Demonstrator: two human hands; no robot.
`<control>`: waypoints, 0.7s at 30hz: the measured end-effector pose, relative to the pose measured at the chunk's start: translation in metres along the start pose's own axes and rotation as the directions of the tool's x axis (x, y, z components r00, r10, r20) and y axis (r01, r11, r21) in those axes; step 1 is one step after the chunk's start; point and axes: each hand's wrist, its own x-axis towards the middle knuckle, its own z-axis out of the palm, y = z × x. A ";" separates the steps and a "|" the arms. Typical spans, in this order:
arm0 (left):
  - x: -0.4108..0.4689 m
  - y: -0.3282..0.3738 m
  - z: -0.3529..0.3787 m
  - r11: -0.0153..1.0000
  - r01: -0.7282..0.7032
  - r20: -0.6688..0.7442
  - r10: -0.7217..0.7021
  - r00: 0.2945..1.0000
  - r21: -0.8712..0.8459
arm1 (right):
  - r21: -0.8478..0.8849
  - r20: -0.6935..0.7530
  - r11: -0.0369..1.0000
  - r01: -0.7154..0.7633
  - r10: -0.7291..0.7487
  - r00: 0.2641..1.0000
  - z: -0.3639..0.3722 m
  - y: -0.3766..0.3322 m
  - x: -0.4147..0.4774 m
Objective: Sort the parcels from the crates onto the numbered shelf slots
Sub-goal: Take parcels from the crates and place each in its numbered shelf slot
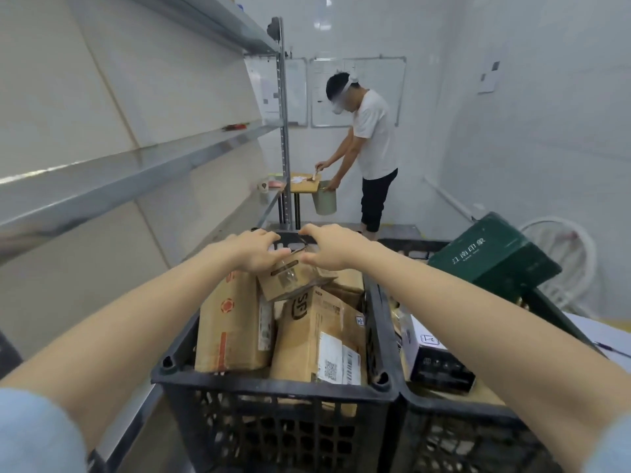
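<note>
Where the hands meet: small parcel (294,275), gripped from both sides by left hand (254,250) and right hand (329,249), fingers curled.
Beneath them: black crate (273,384).

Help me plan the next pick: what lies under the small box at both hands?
Under the small brown cardboard box, a large SF-marked carton and a tall orange-printed carton stand in the black plastic crate; anything deeper is covered.

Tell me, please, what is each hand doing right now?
Left hand: grips the small box.
Right hand: grips the same box.
</note>
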 end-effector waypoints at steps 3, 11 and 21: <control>0.005 0.002 0.007 0.999 -0.011 0.006 0.011 1.000 0.032 | 0.025 0.038 0.999 -0.020 0.019 0.999 0.009 -0.001 0.002; -0.001 0.005 0.016 0.984 -0.173 0.055 0.171 0.984 0.046 | 0.103 0.021 0.994 -0.033 0.031 0.999 0.018 -0.001 -0.011; -0.012 0.007 0.039 0.994 -0.106 0.110 0.107 0.988 -0.016 | 0.189 -0.016 0.978 -0.086 0.091 0.996 0.029 -0.012 -0.035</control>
